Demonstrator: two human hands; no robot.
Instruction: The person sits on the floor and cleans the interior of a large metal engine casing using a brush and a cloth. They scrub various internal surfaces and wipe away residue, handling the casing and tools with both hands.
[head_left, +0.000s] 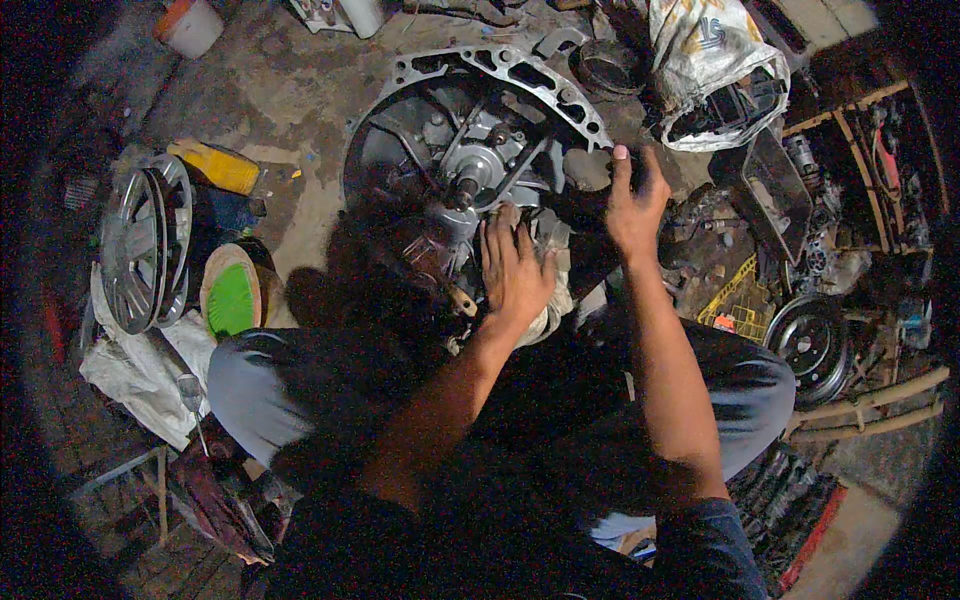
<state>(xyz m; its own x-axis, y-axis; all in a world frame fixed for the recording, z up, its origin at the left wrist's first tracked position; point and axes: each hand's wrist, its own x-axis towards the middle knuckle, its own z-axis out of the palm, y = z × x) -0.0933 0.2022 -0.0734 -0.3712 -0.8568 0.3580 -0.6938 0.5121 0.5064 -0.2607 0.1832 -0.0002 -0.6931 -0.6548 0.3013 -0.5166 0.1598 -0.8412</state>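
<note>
A metal gearbox bell housing (577, 96) lies before me with its wide mouth facing up. The input shaft (466, 191) stands out from its middle. My left hand (517, 266) lies palm down, fingers spread, over the near side of the gearbox and a pale cloth (551, 319). My right hand (637, 199) is at the right end of the housing's rim, thumb up beside the metal. Its fingers are curled and blurred, and whether they grip anything is hidden. Dark shadow covers the lower left of the gearbox.
To the left are spoked alloy wheels (135, 251), a yellow plastic bottle (217, 166) and a green-and-tan oval object (231, 291). On the right lie a white sack (712, 71) of dark parts, a metal tray (776, 199), a yellow plastic crate (739, 304) and a black wheel rim (806, 349).
</note>
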